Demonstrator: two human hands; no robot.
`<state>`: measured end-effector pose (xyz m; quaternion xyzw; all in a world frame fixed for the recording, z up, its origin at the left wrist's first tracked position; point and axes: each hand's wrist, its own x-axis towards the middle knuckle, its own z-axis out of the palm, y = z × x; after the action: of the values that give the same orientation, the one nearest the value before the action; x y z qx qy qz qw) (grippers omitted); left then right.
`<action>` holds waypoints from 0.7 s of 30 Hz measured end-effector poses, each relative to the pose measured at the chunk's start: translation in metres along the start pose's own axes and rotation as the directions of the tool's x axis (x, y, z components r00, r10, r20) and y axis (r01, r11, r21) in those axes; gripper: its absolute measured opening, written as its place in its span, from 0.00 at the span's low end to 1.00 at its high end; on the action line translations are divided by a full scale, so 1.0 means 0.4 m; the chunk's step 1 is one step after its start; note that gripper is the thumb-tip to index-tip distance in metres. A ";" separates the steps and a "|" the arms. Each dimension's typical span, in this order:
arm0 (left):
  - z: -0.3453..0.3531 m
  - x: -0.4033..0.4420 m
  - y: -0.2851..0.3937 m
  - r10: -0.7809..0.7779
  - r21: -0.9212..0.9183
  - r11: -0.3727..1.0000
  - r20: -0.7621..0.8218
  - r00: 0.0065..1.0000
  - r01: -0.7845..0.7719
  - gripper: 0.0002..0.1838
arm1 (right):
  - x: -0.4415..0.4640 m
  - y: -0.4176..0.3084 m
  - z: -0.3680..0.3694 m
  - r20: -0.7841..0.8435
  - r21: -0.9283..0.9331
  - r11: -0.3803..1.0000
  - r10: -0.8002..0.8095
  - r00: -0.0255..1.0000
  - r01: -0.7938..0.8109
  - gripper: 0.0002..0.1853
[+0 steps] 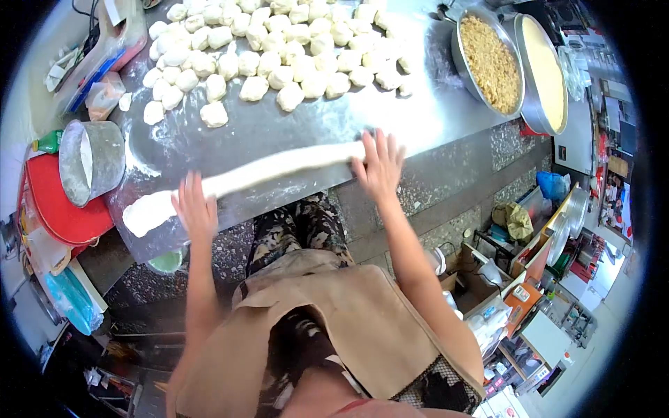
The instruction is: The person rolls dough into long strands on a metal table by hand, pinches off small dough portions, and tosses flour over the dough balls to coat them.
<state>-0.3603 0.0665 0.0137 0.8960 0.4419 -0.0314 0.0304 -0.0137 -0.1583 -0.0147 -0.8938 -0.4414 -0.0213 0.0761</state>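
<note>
A long white roll of dough lies across the metal table near its front edge, with a wider, flatter left end. My left hand rests on the roll near that flat end, its fingers spread and slightly blurred. At the roll's right end, my right hand lies with its fingers apart, touching the dough. Neither hand is closed around anything. Beyond the roll, many small dough pieces cover the back of the table, some touching each other.
A floured metal pot stands at the left beside a red lid-like object. At the back right are a bowl of brown crumbly filling and a round pan with pale yellow contents. White flour marks the metal table.
</note>
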 end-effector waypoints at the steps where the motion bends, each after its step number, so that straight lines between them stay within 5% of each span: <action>1: 0.024 -0.052 -0.008 0.000 0.001 1.000 0.010 1.000 0.000 0.31 | -0.077 0.042 0.019 -0.047 -0.038 0.999 -0.021 0.999 0.019 0.36; 4: 0.062 -0.083 -0.076 0.003 0.010 1.000 -0.072 0.997 -0.003 0.32 | 0.024 0.086 -0.002 -0.004 -0.073 0.995 -0.074 0.997 0.074 0.36; 6: 0.021 0.033 -0.094 -0.051 0.116 0.992 0.091 0.995 0.040 0.32 | 0.216 0.072 -0.029 0.073 0.023 0.999 0.025 0.997 -0.027 0.35; 9: 0.025 0.131 -0.103 -0.026 -0.017 1.000 -0.082 0.996 0.025 0.32 | 0.326 0.077 -0.009 -0.048 0.091 0.995 0.051 0.998 -0.047 0.30; 11: 0.024 0.174 0.045 -0.135 0.259 0.932 -0.398 0.908 0.252 0.28 | 0.237 0.099 -0.020 -0.056 -0.007 0.996 -0.091 0.994 0.090 0.30; 12: -0.111 0.175 0.258 -0.307 -0.343 0.906 -0.128 0.943 0.248 0.25 | 0.144 0.120 -0.033 0.042 0.064 0.997 -0.052 0.998 0.049 0.32; 13: -0.027 0.138 0.364 0.003 -0.235 0.969 -0.271 0.963 -0.070 0.25 | 0.030 0.150 0.001 -0.011 0.019 0.999 -0.048 0.999 0.049 0.33; 14: -0.124 0.129 0.557 0.169 -0.152 0.977 0.151 0.974 -0.146 0.29 | -0.050 0.168 0.001 0.017 0.051 0.999 -0.022 1.000 0.021 0.34; 15: -0.064 0.064 0.670 0.441 -0.279 0.850 -0.087 0.893 -0.446 0.31 | -0.046 0.185 -0.011 0.030 0.045 0.999 -0.022 0.999 0.021 0.34; 16: -0.039 0.070 0.767 0.577 -0.397 0.754 0.021 0.816 -0.523 0.38 | -0.035 0.194 -0.025 0.040 0.042 0.999 -0.016 0.999 0.014 0.34; 20: 0.047 0.327 0.849 0.344 -0.118 0.930 -0.063 0.937 -0.349 0.36 | 0.306 0.213 -0.027 -0.026 0.056 0.986 0.162 0.987 -0.160 0.29; 21: 0.007 0.375 0.838 0.311 -0.219 0.928 0.015 0.950 -0.300 0.35 | 0.332 0.234 -0.006 -0.080 0.031 0.990 0.142 0.987 -0.140 0.29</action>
<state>-0.0034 -0.0190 0.0073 0.9443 0.2968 -0.0009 0.1423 0.1416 -0.1103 -0.0095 -0.9201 -0.3739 -0.0472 0.1067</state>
